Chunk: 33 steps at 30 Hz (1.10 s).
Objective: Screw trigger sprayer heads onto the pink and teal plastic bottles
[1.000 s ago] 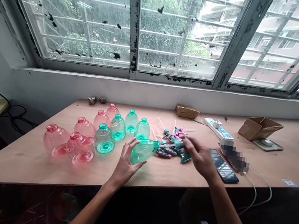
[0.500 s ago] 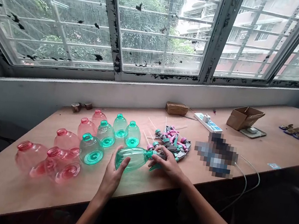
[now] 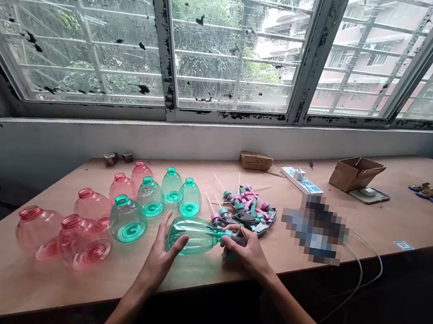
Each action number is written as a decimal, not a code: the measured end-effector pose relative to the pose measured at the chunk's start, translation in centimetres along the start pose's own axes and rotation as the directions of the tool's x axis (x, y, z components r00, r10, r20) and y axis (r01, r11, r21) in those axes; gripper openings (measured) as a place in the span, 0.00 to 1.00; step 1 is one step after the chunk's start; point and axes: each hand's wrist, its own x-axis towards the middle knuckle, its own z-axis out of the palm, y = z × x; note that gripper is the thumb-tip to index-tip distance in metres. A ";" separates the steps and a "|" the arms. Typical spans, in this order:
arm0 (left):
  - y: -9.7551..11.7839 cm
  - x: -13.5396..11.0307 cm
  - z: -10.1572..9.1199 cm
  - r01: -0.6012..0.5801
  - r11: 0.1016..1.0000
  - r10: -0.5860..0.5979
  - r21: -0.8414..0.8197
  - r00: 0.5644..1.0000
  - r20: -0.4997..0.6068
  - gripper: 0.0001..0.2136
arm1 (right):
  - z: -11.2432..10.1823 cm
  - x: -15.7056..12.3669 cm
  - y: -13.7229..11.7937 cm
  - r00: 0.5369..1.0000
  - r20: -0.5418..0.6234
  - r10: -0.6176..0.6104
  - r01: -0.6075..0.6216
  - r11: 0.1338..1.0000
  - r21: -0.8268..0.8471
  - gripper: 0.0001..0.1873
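A clear green plastic bottle (image 3: 194, 235) lies on its side near the front edge of the wooden table (image 3: 58, 279). My left hand (image 3: 158, 262) cups its base, fingers wrapped round it. My right hand (image 3: 246, 251) is closed on a green spray-trigger head (image 3: 234, 237) that sits at the bottle's neck. Just behind lies a pile of pink and green spray heads (image 3: 247, 211) with thin dip tubes.
Several green bottles (image 3: 153, 198) and pink bottles (image 3: 78, 228) lie or stand to the left. At the back right are a small brown box (image 3: 255, 161), a power strip (image 3: 303, 180), an open cardboard box (image 3: 355, 173), a blurred patch with a white cable (image 3: 363, 273).
My right hand came back from the pile with a spray head and brought it to the neck of the green bottle. The view swung to the right and down.
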 end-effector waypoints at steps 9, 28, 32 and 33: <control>-0.6 -0.1 -0.4 -0.072 0.997 0.070 0.021 0.993 0.097 0.34 | -0.1 0.0 -0.4 0.999 0.028 0.037 -0.034 0.993 -0.116 0.22; -1.0 -0.9 -0.5 0.054 0.990 -0.018 -0.134 0.966 0.258 0.48 | -0.6 -0.4 -0.4 0.996 0.051 0.074 -0.072 0.997 -0.039 0.20; -1.0 -0.8 -0.5 0.000 0.988 0.041 -0.155 0.964 0.264 0.47 | -0.5 -0.7 -0.5 0.998 0.057 0.034 -0.029 0.996 -0.085 0.20; -1.0 -0.8 -0.5 -0.011 0.989 0.051 -0.147 0.962 0.269 0.46 | -0.5 -0.8 -0.5 0.998 0.061 0.026 -0.021 0.996 -0.089 0.20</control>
